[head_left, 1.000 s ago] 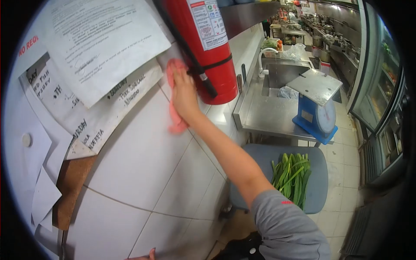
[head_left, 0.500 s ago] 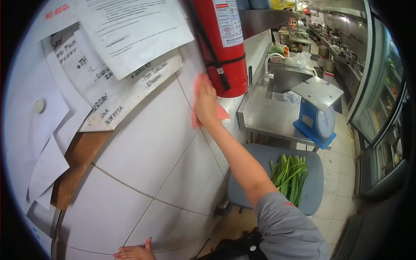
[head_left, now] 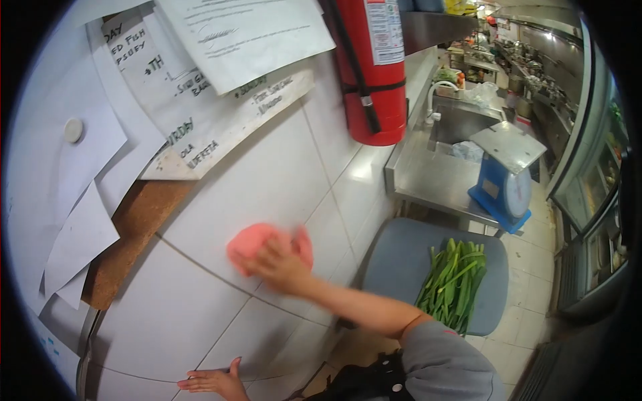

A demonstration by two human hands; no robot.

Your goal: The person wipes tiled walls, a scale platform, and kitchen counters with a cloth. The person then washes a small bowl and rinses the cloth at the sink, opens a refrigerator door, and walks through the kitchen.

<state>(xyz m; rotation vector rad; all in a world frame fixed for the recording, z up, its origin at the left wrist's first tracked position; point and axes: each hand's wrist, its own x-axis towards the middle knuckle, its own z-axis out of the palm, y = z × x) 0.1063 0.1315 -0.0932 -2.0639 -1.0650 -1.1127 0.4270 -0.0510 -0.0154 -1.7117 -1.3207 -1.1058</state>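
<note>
My right hand [head_left: 277, 264], blurred by motion, presses a pink cloth [head_left: 251, 244] flat against the white wall tiles [head_left: 261, 174]. The cloth shows on both sides of the fingers. Low on the same wall is my left hand [head_left: 215, 382], its fingers stretched out and its thumb apart, with nothing in it. Above the cloth, a red fire extinguisher [head_left: 378, 100] hangs on the wall. Papers with handwriting [head_left: 234, 120] are fixed at the upper left over a brown board [head_left: 134, 227].
Green stalks [head_left: 455, 281] lie on a grey chair [head_left: 391, 267] at the right. Behind it, a blue scale [head_left: 498, 187] stands on a steel counter [head_left: 428, 180] with a sink [head_left: 461, 123]. A glass-door fridge [head_left: 588, 180] is at the far right.
My right hand has moved down and to the left across the tiles with the pink cloth, from beside the extinguisher. The view has shifted slightly. My left hand stays low on the wall.
</note>
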